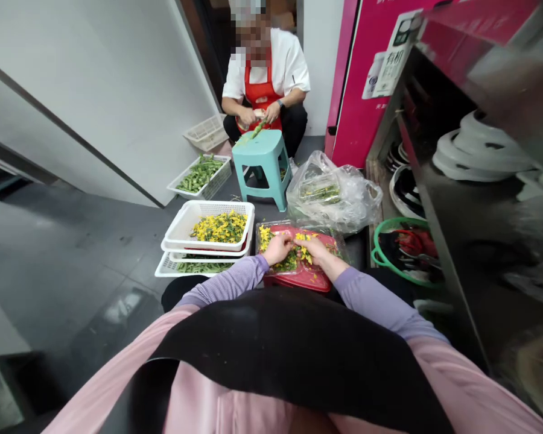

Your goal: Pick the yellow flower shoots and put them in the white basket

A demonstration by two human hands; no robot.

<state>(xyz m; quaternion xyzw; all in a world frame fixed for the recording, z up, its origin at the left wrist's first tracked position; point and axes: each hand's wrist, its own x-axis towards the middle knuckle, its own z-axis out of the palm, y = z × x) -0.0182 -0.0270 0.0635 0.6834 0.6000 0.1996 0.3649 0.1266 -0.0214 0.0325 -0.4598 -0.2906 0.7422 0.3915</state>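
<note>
Two bare hands at center frame, close together over a red surface (314, 281). Right hand (315, 249): fingers bent and closed on yellow-flowered sprigs (304, 253), which hang just below the fingertips. Left hand (279, 249): fingers curled in, tips near the right's; can't tell if they grip anything. More yellow flowers and greens in a clear plastic tray (259, 265) under the left hand. Left of center: stacked white baskets, top basket (181, 226) holding a yellow flower pile (221, 227). Clear plastic bag (359, 202) right of center. Top center: co-worker (292, 54), red apron, both hands at a green stalk (259, 128) over a teal stool (278, 181). Green-rimmed basket (376, 247) lower right of the bag.
</note>
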